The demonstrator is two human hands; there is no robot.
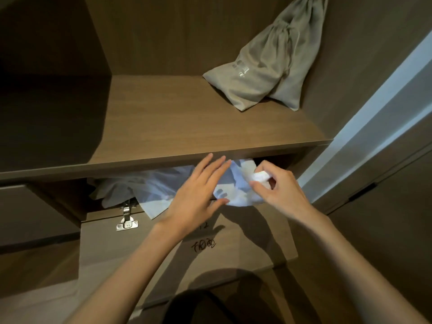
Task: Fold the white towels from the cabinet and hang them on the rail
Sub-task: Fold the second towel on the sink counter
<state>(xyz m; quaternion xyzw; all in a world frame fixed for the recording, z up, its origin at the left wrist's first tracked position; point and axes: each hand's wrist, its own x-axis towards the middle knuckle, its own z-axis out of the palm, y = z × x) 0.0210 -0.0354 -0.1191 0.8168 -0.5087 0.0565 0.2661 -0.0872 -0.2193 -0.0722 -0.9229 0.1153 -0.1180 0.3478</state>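
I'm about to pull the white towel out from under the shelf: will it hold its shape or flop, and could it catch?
Probably floppy: the white towel lies crumpled and bunches where the right hand pinches it, so it will likely sag and trail. Likely light, as a fingertip pinch gathers it. It might catch: a corner hangs near the hinge.

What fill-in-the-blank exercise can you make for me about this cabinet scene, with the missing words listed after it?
1. The right hand pinches a ____ towel.
2. The grey drawstring bag lies on the shelf ____ the towels.
3. The left hand, its fingers straight, holds ____.
4. The metal hinge is to the ____ of both hands.
Missing words: white, above, nothing, left.
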